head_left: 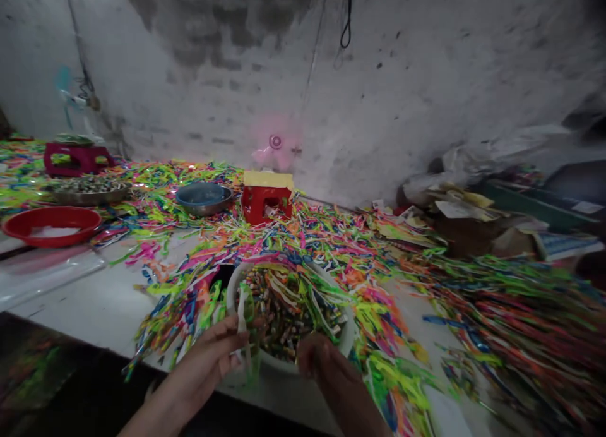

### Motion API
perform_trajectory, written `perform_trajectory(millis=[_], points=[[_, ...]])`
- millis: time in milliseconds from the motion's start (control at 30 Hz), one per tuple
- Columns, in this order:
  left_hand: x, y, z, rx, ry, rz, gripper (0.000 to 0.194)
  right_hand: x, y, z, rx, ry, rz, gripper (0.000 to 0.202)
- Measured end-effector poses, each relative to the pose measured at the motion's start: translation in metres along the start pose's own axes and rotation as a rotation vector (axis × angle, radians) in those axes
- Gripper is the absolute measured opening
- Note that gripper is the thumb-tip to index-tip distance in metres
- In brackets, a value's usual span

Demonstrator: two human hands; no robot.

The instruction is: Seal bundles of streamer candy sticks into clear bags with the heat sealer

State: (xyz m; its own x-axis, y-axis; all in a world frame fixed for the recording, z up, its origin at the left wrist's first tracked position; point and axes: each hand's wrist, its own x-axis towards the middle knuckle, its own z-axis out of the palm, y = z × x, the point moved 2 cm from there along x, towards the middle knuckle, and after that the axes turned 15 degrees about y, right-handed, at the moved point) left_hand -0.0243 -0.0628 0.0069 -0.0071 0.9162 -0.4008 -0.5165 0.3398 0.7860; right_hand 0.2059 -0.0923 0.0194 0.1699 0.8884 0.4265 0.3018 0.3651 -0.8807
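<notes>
A white round basin (pixel 349 339) stands at the near edge of the table, filled with many small dark, metallic-looking pieces (pixel 279 311). Colourful thin strips lie over its far side. My left hand (pixel 213 355) is at the basin's left rim, its fingers closed on a white and green strip (pixel 243 307) that sticks up and hangs down from them. Over the near right rim is my right hand (pixel 326 361), fingers pinched together. Whatever it may hold is hidden by the fingers and blur.
Loose bright strips (pixel 326 235) cover much of the table (pixel 89 298). Farther back are a red stool (pixel 254 206), a pink fan (pixel 275 141), a blue bowl (pixel 201 194) and a red basin (pixel 52 227). Strips (pixel 530 336) are heaped at the right.
</notes>
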Motion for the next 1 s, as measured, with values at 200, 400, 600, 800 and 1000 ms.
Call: perform_trajectory(millis=[200,400,600,800,1000], points=[[0.005,0.002,0.004,0.075,0.055,0.134,0.046,0.002,0.015,0.040,0.079,0.008,0.051,0.041],[0.002,0.003,0.009,0.024,0.167,0.149,0.059,-0.018,0.031,0.051,0.149,0.130,0.206,0.029],[0.001,0.000,0.015,0.017,0.153,0.142,0.047,-0.021,0.020,0.047,-0.056,0.129,-0.067,0.019],[0.003,-0.006,0.018,0.030,0.143,0.145,0.036,-0.022,0.017,0.047,-0.151,0.146,-0.184,0.016],[0.004,-0.006,0.018,0.056,0.128,0.151,0.041,-0.022,0.017,0.046,-0.186,0.098,-0.241,0.017]])
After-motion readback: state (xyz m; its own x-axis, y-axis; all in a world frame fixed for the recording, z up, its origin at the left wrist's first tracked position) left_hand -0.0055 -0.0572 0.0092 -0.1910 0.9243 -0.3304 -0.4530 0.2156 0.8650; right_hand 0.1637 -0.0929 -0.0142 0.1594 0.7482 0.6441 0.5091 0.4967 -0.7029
